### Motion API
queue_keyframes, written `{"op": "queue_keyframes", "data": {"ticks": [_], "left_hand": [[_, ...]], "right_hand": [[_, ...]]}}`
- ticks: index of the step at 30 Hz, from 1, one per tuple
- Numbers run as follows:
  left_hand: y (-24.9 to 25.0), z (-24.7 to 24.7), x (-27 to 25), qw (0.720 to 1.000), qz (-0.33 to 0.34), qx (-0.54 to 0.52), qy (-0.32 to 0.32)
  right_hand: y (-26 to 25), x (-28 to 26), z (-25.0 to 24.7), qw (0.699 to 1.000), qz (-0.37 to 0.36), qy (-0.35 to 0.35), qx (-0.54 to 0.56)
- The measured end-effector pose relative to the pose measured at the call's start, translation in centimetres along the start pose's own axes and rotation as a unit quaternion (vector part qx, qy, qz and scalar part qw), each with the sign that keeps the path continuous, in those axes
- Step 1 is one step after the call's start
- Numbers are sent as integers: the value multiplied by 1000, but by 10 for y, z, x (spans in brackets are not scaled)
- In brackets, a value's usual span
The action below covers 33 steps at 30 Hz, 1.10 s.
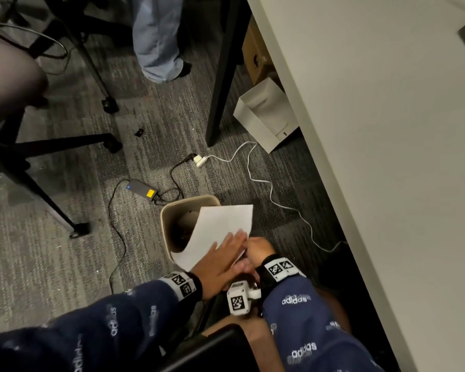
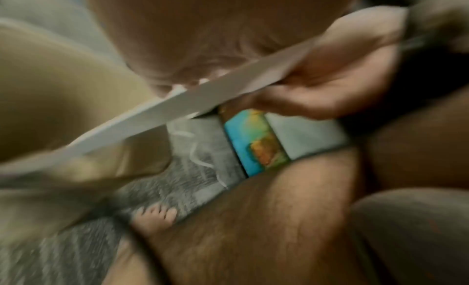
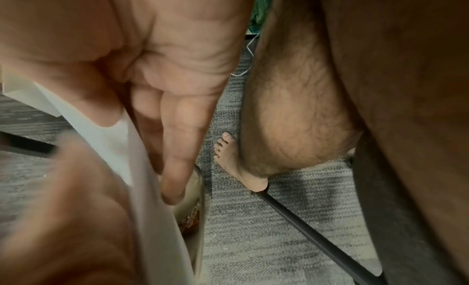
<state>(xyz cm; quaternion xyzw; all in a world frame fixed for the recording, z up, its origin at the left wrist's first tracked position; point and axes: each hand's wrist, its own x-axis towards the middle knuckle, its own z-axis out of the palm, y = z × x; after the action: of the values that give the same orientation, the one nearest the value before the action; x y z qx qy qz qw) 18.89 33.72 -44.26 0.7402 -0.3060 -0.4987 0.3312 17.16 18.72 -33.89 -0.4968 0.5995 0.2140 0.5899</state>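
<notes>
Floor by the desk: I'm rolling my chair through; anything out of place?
A white cable and a power adapter with its lead sprawl loose over the carpet, and a small black scrap lies near a chair caster. The right hand grips a sheet of paper over the bin.

Paper: white blank sheet, lightly curled, tilted, held off the floor, overlapping the open beige bin.
</notes>
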Motion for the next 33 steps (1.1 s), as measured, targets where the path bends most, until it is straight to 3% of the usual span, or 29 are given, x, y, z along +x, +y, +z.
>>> {"op": "queue_keyframes", "data": {"ticks": [2,3,4,6,7,9,10,11,12,13,14,16,17,19,20,22,24,25,26,27,29,30,31,32,33], "left_hand": [[14,-11,-6,991,-129,-32,-2],[9,-12,-6,987,-148,-55,29],[12,-13,-6,991,-107,-60,45],[8,-11,2,999,-22,-24,-7],[10,-12,2,998,-37,7,-52],[10,-16,3,987,-137,55,-61],[10,-19,5,990,-133,34,-24],[13,-19,7,997,-81,13,13],[13,-16,9,999,-38,-6,8],[12,-13,9,999,-37,1,-28],[13,-10,5,995,-80,9,-51],[0,-4,6,983,-174,56,-25],[1,-5,6,988,-140,60,0],[9,2,-1,999,10,50,-14],[19,1,-12,999,0,24,-39],[18,1,-13,995,-96,-21,4],[11,-4,1,995,-78,-50,39],[13,-5,0,999,-31,-33,5],[7,-5,1,998,-29,-42,-27],[3,-4,2,994,-72,-73,-36],[-8,-10,8,984,-159,-77,14],[-9,-13,12,986,-143,-78,43],[-8,-14,17,994,-84,-60,41],[-1,-16,17,999,-30,-18,3],[2,-15,17,998,-35,17,-46]], "right_hand": [[3,-4,3,1000,11,0,23],[2,-3,3,999,11,-3,39],[-1,-3,4,999,11,-10,50],[-5,-3,4,999,16,-14,39],[-1,0,2,998,31,-16,46],[-3,-10,1,998,43,-10,53],[-5,-11,-1,997,40,-2,62],[-5,-9,-2,997,32,-9,67],[-5,-5,-3,999,25,7,48],[-1,0,-4,999,32,10,34],[2,1,-4,998,36,12,43],[3,-7,-5,999,35,13,37],[2,-7,-6,998,39,9,41],[4,2,-9,999,37,-5,28],[8,4,-8,998,47,-7,35],[5,-4,-7,999,46,1,17],[3,-2,-7,999,34,0,35],[2,2,-8,999,37,10,26],[3,7,-8,999,41,9,13],[6,6,-6,999,46,10,2],[7,-4,-3,999,45,8,-13],[7,-2,-3,999,41,-1,-8],[5,-1,-2,999,34,-7,-17],[5,2,-3,999,38,-20,-28],[6,2,-4,998,43,-25,-42]]}}
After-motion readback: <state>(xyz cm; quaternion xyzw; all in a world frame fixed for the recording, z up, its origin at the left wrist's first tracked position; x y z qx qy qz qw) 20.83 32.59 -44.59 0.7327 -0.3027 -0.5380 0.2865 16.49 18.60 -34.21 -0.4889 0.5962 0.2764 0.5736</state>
